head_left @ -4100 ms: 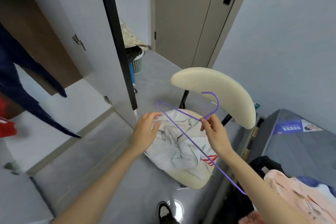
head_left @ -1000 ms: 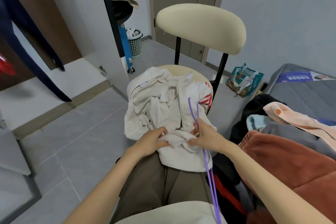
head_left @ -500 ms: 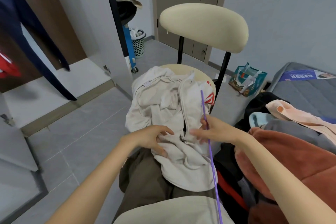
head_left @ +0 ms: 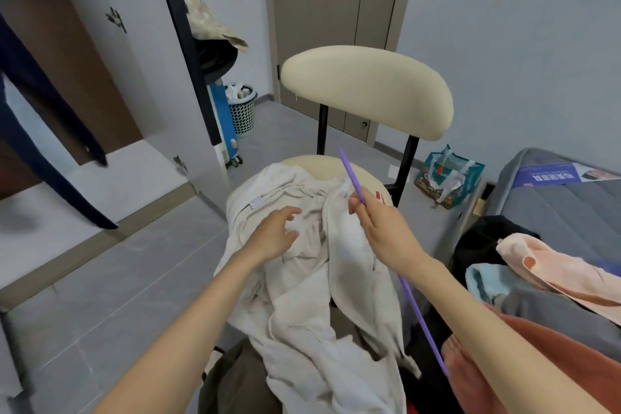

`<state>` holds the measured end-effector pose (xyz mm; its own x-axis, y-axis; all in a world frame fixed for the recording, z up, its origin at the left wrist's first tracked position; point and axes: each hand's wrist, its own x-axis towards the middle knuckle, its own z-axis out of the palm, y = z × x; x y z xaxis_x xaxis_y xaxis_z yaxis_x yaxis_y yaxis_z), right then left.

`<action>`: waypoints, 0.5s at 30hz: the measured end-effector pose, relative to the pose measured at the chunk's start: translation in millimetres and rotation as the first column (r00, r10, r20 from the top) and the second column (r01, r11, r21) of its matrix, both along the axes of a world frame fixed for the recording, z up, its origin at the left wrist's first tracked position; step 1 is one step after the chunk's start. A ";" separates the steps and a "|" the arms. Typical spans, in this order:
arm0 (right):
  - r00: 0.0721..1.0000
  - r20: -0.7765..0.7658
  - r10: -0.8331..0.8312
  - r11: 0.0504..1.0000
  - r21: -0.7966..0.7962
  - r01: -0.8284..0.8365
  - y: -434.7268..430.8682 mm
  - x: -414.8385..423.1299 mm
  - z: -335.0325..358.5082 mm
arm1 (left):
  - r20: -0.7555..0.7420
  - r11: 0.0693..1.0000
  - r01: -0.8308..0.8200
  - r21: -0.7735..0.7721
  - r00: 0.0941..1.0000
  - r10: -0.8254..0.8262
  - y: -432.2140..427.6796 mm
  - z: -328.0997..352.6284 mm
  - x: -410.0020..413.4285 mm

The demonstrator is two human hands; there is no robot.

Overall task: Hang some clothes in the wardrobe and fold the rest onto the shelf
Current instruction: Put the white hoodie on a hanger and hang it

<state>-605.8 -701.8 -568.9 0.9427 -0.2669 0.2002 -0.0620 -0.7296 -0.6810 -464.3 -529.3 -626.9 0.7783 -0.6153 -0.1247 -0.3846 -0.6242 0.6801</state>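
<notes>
A cream jacket (head_left: 302,279) lies spread over the seat of a cream chair (head_left: 366,91) and spills down toward the person's lap. The left hand (head_left: 275,232) rests on the jacket with fingers loosely spread. The right hand (head_left: 379,225) pinches a purple hanger (head_left: 353,175), which slants up over the jacket and down past the forearm. At right, a bed (head_left: 554,205) carries piled clothes (head_left: 537,279). At left, a navy garment (head_left: 40,104) hangs in the open wardrobe (head_left: 67,44).
</notes>
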 end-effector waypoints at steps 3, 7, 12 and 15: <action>0.999 -0.031 0.033 0.997 -0.065 -0.035 -1.1 25.2 -13.0 | 0.027 0.996 -0.090 0.004 0.996 0.089 -11.6 -12.8 19.9; 0.993 -0.116 -0.002 1.000 0.021 0.005 -2.9 57.9 -47.8 | 0.055 0.985 -0.155 0.076 0.987 0.151 -19.8 -34.0 52.0; 0.987 -0.104 -0.123 0.972 0.186 0.140 -9.3 89.9 -83.6 | 0.086 0.983 -0.102 0.153 0.992 0.090 -36.9 -56.4 96.8; 0.980 -0.099 -0.174 0.963 0.191 0.191 -15.5 107.0 -98.4 | 0.080 0.967 -0.080 0.240 0.995 0.063 -54.5 -67.7 117.7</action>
